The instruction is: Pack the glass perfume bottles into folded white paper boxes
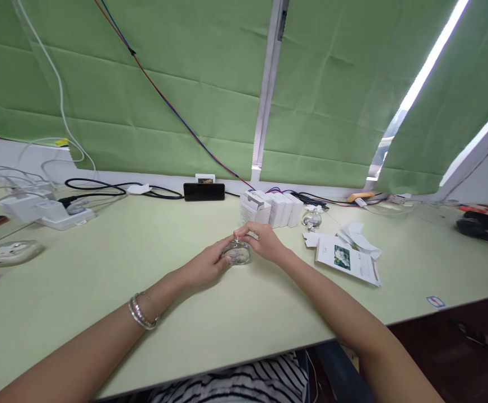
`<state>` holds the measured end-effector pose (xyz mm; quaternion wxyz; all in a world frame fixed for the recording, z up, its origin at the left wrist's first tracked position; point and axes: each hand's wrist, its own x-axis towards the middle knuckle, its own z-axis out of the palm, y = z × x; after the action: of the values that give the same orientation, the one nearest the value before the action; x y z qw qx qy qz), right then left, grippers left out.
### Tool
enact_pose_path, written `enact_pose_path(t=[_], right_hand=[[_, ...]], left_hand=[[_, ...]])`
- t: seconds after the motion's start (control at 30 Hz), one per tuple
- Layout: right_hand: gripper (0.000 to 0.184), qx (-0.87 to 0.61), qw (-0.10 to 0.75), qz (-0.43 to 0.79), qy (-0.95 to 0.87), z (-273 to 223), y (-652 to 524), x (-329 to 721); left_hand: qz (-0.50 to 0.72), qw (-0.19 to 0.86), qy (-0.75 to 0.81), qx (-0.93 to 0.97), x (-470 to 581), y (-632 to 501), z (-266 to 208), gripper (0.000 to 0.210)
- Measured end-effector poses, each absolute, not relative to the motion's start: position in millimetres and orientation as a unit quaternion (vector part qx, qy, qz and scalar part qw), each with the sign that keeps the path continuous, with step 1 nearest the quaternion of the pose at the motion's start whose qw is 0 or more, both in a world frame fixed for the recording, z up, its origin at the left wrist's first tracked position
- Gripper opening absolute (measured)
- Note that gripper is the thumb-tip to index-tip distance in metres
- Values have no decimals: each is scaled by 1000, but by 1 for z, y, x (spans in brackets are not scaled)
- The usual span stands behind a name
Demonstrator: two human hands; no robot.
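A small, squat clear glass bottle (237,256) with faint print on its front stands upright on the table. My left hand (210,263) is closed on its left side, thumb at the front and fingers reaching toward the top. With its fingertips pinched together at the bottle's neck, my right hand (263,239) comes in from the right. Those fingertips hide most of the neck, so I cannot see whether a stopper or cap is between them.
White boxes (280,210) stand in a row behind my right hand. Beside them is another glass bottle (312,219) with a white flower on top. A flattened carton (348,258) lies to the right. A phone (204,192) leans at the back; a power strip (65,218) sits left.
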<state>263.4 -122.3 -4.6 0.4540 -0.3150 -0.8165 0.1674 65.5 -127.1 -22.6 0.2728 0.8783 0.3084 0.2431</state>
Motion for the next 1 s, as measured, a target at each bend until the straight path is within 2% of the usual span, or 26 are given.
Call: enact_pose_path(t=[0.17, 0.37, 0.53, 1.0], right_hand=[[10, -291, 461, 128, -828, -7, -122, 263], [6, -322, 448, 162, -818, -4, -124, 262], [11, -304, 450, 130, -830, -4, -122, 262], [5, -322, 469, 238, -787, -7, -123, 263]], left_hand=[[245, 267, 309, 879, 65, -125, -26, 58], [245, 279, 320, 872, 65, -128, -23, 59], [253, 278, 303, 875, 66, -128, -22, 57], [243, 274, 309, 878, 66, -129, -21, 59]])
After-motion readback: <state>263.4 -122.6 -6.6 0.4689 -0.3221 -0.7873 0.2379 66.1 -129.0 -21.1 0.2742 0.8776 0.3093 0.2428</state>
